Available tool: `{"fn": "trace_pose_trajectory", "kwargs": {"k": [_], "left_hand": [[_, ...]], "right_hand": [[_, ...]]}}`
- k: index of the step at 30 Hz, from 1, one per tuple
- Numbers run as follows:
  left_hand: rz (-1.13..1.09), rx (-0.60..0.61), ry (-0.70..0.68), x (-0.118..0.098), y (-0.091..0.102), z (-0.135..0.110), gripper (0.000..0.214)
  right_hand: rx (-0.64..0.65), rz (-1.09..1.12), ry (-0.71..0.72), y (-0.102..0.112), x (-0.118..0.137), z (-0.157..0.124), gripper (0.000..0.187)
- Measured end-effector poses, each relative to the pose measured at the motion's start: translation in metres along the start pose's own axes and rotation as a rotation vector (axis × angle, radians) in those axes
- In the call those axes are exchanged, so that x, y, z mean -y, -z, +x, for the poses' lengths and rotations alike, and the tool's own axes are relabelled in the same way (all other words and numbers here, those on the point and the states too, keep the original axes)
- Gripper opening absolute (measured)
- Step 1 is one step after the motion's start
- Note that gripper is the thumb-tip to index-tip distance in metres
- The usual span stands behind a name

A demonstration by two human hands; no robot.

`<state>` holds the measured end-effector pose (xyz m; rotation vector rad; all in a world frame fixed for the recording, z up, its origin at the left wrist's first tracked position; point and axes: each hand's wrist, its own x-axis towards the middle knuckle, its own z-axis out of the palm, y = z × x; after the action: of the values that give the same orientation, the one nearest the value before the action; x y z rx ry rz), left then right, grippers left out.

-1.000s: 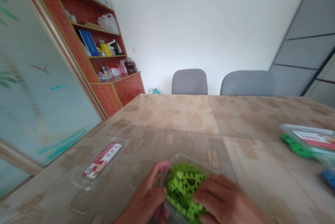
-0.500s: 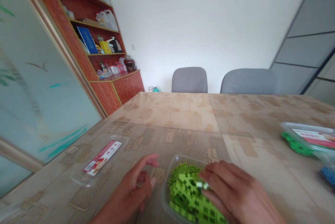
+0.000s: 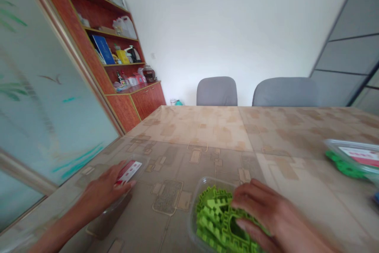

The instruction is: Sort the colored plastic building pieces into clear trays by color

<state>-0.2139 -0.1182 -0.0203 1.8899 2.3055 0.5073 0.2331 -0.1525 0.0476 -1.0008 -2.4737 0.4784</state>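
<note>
A clear plastic tub [image 3: 194,221] stands near the table's front edge, filled with lime-green toothed building pieces [image 3: 211,217]. My right hand [image 3: 263,213] curves over the tub's right side, thumb and fingers closed around some of the pieces; its grip is partly hidden. Farther left, my left hand [image 3: 102,190] has its thumb and fingers on the two long sides of a clear plastic lid. The lid carries a red and white label [image 3: 132,170]. A dark shadow falls on the tablecloth just below this hand. Much of the lid is covered by the hand.
A second clear container [image 3: 355,158] with a labelled lid and brighter green pieces sits at the right. Beside it, a blue item [image 3: 376,197] shows at the frame edge. Two grey chairs [image 3: 216,91] stand beyond the patterned table [image 3: 207,122]. A wooden cabinet [image 3: 148,101] rises at the back left.
My left hand has moved left from beside the tub onto the lid. My right hand stays over the tub; the small white thing at its fingertips no longer shows. The view has shifted slightly.
</note>
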Motion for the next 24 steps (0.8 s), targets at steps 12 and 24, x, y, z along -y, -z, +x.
{"fn": "trace_pose_trajectory", "kwargs": {"k": [12,24], "left_hand": [[-0.024,0.022,-0.280,-0.072,0.015,-0.020,0.087],[-0.199,0.321,-0.782,-0.201,0.031,-0.045,0.108]], "right_hand": [[-0.101,0.001,0.071,0.002,-0.011,0.003,0.015],[-0.197,0.515,-0.420,-0.004,-0.023,-0.003,0.048]]}}
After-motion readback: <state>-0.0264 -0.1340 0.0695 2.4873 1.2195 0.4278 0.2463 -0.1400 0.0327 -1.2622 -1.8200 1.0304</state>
